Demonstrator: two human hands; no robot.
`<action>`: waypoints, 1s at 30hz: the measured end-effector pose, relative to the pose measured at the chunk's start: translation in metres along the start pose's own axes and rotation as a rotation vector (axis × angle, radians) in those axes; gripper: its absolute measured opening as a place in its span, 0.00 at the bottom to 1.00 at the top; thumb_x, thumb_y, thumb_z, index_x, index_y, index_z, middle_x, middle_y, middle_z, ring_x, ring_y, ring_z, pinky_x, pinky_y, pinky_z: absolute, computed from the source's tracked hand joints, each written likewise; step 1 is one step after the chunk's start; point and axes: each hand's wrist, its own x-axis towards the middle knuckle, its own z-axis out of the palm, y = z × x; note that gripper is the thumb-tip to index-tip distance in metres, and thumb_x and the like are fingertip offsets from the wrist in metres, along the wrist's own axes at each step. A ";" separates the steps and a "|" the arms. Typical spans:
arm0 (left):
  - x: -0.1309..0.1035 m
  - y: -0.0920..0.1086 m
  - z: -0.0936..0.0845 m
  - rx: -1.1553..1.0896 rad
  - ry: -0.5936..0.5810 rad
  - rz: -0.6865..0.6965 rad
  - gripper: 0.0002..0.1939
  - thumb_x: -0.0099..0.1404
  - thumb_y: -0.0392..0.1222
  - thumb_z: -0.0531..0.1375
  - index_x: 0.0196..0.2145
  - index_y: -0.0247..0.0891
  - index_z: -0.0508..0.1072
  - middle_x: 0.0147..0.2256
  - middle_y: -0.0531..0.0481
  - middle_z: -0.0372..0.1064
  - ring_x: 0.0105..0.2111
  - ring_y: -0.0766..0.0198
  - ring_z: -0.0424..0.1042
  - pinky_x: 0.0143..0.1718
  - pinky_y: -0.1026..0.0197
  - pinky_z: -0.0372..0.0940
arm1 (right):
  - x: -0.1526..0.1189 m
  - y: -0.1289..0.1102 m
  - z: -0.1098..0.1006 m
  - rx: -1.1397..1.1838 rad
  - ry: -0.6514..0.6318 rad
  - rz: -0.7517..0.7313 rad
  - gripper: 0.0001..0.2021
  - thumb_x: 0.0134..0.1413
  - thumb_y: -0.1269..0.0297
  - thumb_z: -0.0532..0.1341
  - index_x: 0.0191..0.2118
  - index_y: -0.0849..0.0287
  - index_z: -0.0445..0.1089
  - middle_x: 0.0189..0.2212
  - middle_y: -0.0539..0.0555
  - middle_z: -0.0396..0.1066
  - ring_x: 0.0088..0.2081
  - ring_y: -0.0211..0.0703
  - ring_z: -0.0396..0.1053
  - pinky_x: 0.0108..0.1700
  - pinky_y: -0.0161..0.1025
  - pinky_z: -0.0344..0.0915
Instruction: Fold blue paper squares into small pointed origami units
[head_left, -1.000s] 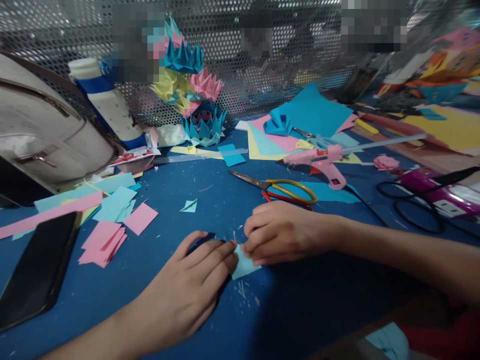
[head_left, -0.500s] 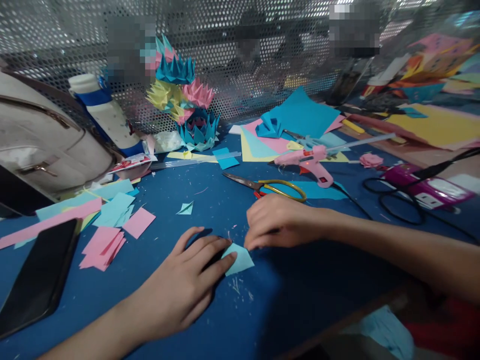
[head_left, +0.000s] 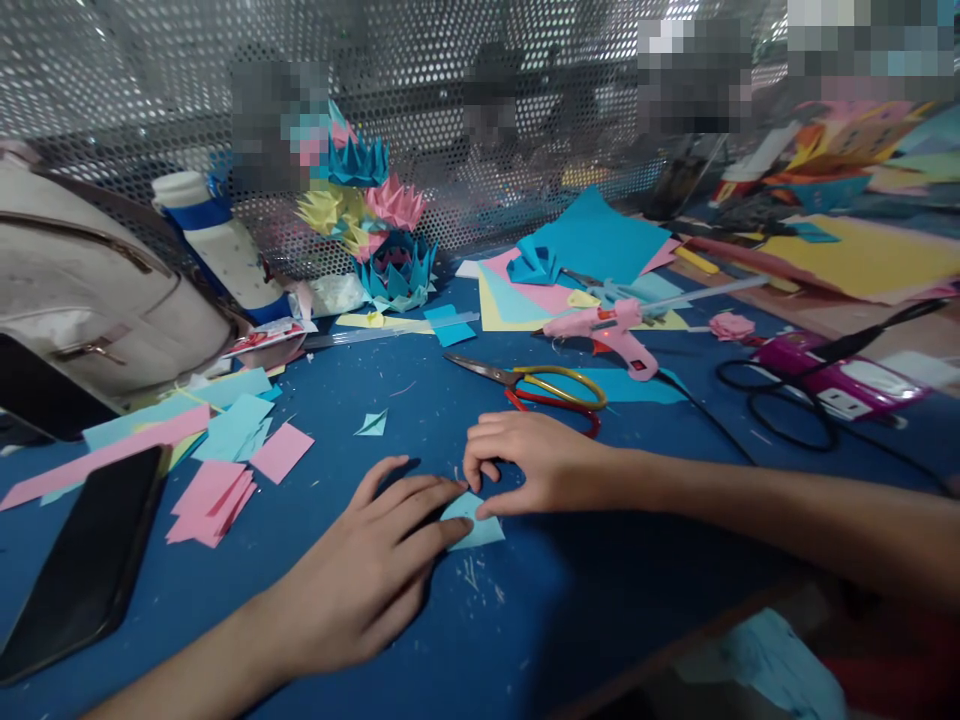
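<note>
A small light blue paper piece [head_left: 480, 535] lies on the blue table in front of me. My left hand [head_left: 375, 570] holds it down at its left side, the thumb and forefinger tips on it and the other fingers stretched out. At the paper's upper edge, my right hand [head_left: 536, 465] pinches with curled fingers, its thumb resting on the paper. Whether the edge is folded there is partly hidden by the fingertips. Just beyond the right hand are scissors [head_left: 517, 378] with yellow and red handles. A small folded light blue piece [head_left: 372, 423] sits farther off.
Pink squares [head_left: 214, 505], light blue squares [head_left: 232, 428] and a phone [head_left: 86, 565] lie at left. A pink glue gun [head_left: 607, 335] with its cord and a purple power strip [head_left: 840, 378] are at right. Behind stand a bottle [head_left: 225, 250], a bag [head_left: 97, 290] and paper flowers [head_left: 397, 270].
My right hand has moved left and its thumb has come onto the light blue paper. My left hand stays almost in place. The view has shifted slightly.
</note>
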 end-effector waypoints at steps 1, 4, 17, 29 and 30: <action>0.001 0.000 -0.001 -0.018 0.016 -0.007 0.26 0.70 0.31 0.50 0.64 0.41 0.59 0.61 0.45 0.63 0.63 0.56 0.59 0.68 0.41 0.43 | 0.000 0.000 0.000 0.003 -0.005 -0.001 0.09 0.52 0.61 0.71 0.35 0.58 0.73 0.29 0.47 0.68 0.36 0.39 0.64 0.37 0.35 0.54; 0.002 0.001 -0.001 -0.029 0.065 -0.007 0.25 0.71 0.33 0.51 0.64 0.39 0.59 0.58 0.47 0.68 0.60 0.59 0.63 0.69 0.44 0.40 | 0.000 0.000 0.000 0.005 -0.010 0.004 0.10 0.52 0.61 0.71 0.35 0.58 0.73 0.30 0.47 0.68 0.36 0.38 0.64 0.37 0.35 0.54; -0.004 -0.003 0.001 0.162 0.047 0.101 0.23 0.71 0.35 0.53 0.63 0.38 0.65 0.59 0.44 0.68 0.59 0.53 0.64 0.69 0.39 0.35 | 0.002 0.016 -0.013 0.062 -0.173 -0.412 0.10 0.60 0.58 0.67 0.41 0.59 0.72 0.40 0.54 0.71 0.44 0.41 0.66 0.45 0.36 0.61; -0.008 -0.004 0.000 0.189 -0.009 0.106 0.25 0.72 0.41 0.54 0.65 0.48 0.62 0.62 0.43 0.63 0.60 0.47 0.63 0.66 0.31 0.40 | -0.001 0.011 -0.015 0.000 -0.161 -0.424 0.10 0.58 0.65 0.64 0.45 0.58 0.69 0.41 0.54 0.72 0.45 0.42 0.67 0.47 0.38 0.61; -0.008 -0.004 0.000 0.188 -0.016 0.103 0.25 0.72 0.41 0.54 0.65 0.49 0.62 0.63 0.43 0.62 0.60 0.46 0.63 0.66 0.31 0.40 | -0.001 0.010 -0.014 -0.013 -0.162 -0.421 0.10 0.58 0.66 0.64 0.45 0.58 0.69 0.41 0.54 0.73 0.45 0.42 0.67 0.47 0.38 0.61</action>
